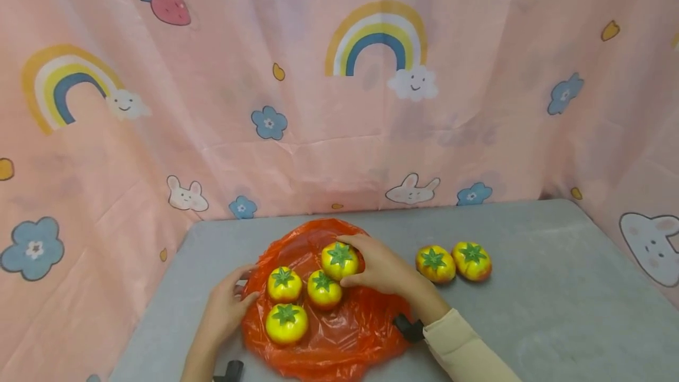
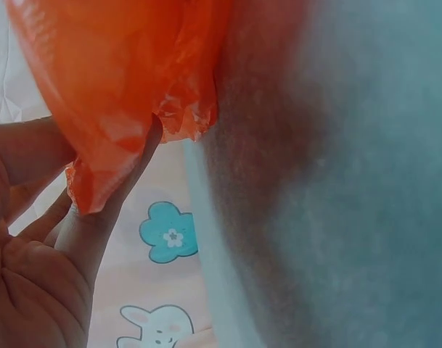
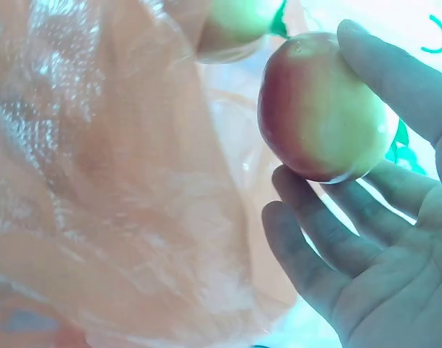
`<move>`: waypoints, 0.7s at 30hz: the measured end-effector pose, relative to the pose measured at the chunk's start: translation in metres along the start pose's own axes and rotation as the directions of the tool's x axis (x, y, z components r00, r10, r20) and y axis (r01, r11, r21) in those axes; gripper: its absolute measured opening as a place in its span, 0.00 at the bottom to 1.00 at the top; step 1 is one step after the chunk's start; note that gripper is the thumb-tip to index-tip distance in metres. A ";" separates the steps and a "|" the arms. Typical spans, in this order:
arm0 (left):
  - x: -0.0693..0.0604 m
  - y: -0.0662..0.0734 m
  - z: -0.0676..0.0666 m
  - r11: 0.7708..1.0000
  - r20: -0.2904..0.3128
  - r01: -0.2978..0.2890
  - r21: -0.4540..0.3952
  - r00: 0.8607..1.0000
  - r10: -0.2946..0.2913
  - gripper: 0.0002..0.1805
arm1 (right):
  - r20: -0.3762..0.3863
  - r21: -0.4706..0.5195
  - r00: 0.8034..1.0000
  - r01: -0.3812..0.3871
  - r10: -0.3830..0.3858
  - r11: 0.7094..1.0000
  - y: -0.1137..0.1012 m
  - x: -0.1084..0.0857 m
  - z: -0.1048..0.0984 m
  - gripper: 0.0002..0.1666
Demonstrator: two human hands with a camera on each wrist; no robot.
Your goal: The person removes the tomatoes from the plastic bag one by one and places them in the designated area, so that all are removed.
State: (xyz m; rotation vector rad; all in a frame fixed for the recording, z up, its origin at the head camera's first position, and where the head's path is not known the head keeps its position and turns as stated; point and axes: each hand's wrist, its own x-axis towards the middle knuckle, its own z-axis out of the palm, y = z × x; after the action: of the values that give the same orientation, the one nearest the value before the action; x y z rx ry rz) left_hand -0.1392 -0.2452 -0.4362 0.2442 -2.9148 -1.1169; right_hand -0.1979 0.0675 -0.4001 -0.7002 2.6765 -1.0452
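Fruit (image 1: 339, 260), yellow with a green leafy top, is held over the rear part of the spread orange-red plastic bag (image 1: 345, 335), the thumb and fingers of the right hand (image 1: 378, 265) curled round its sides; whether it bears on the film or hangs just above it, I cannot tell. The left hand (image 1: 225, 308) pinches the bag's edge on its own side, as the left wrist view shows. Good handling here probably means a light, even grip: the skin looks smooth and glossy, so it could slip if squeezed off-centre, and fingers set round its widest part should steady it best. The middle fruit (image 1: 325, 292) sits very close, perhaps touching, so any lowering or letting go is best done gently, lest it nudge that neighbour toward the left rear fruit (image 1: 284, 286) or the front left fruit (image 1: 286, 326). Thin film likely bunches easily; the left hand would do well to steady the edge without tugging. The inner loose fruit (image 1: 435, 264) and the outer loose fruit (image 1: 472, 262) lie side by side on the grey table (image 1: 541, 299), right of the bag, so the right hand wants a path clear of them
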 end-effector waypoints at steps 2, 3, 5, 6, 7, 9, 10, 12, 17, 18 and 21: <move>0.000 -0.001 0.000 1.000 0.003 0.002 0.006 1.000 -0.002 0.30 | -0.007 0.005 1.000 0.000 0.000 1.000 -0.001 -0.005 -0.002 0.46; 0.001 -0.001 0.001 1.000 0.004 0.004 0.005 1.000 -0.004 0.30 | -0.012 0.011 1.000 0.001 -0.001 1.000 -0.002 -0.007 -0.003 0.46; 0.001 -0.002 0.001 1.000 0.004 0.006 0.001 1.000 -0.006 0.30 | -0.026 0.020 1.000 0.000 0.000 1.000 -0.002 -0.011 -0.004 0.47; 0.001 -0.002 0.000 1.000 0.002 0.003 0.003 1.000 -0.003 0.30 | -0.032 0.027 0.999 0.002 -0.002 1.000 -0.002 -0.013 -0.005 0.47; 0.001 -0.002 0.000 1.000 0.001 0.001 0.001 1.000 -0.001 0.30 | -0.038 0.031 0.999 0.003 -0.002 1.000 -0.002 -0.015 -0.005 0.47; -0.001 -0.002 0.000 1.000 -0.002 -0.004 0.001 1.000 0.004 0.30 | -0.046 0.035 0.999 0.003 -0.001 0.999 -0.002 -0.019 -0.005 0.47; -0.001 -0.002 0.000 1.000 -0.003 -0.008 0.001 1.000 0.008 0.30 | -0.048 0.036 0.999 0.003 -0.001 0.999 -0.002 -0.020 -0.005 0.47; -0.001 -0.002 -0.001 1.000 -0.004 -0.015 0.006 1.000 0.015 0.30 | -0.053 0.043 0.999 -0.001 0.003 0.999 -0.001 -0.024 -0.006 0.47; -0.002 -0.002 -0.001 1.000 -0.007 -0.015 0.014 1.000 0.015 0.30 | -0.063 0.070 0.998 -0.023 0.027 0.997 0.001 -0.031 -0.008 0.47; -0.002 -0.001 -0.001 1.000 -0.008 -0.017 0.015 1.000 0.017 0.29 | -0.065 0.074 0.997 -0.030 0.035 0.997 0.001 -0.032 -0.009 0.47; -0.002 -0.001 -0.001 1.000 -0.009 -0.026 0.016 1.000 0.026 0.29 | -0.068 0.072 0.996 -0.047 0.052 0.996 0.002 -0.037 -0.013 0.47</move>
State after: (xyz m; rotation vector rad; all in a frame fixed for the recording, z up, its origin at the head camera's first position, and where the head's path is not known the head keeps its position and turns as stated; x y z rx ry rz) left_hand -0.1372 -0.2463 -0.4360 0.2106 -2.9107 -1.0868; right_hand -0.1706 0.0942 -0.3918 -0.5917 2.6857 -1.1659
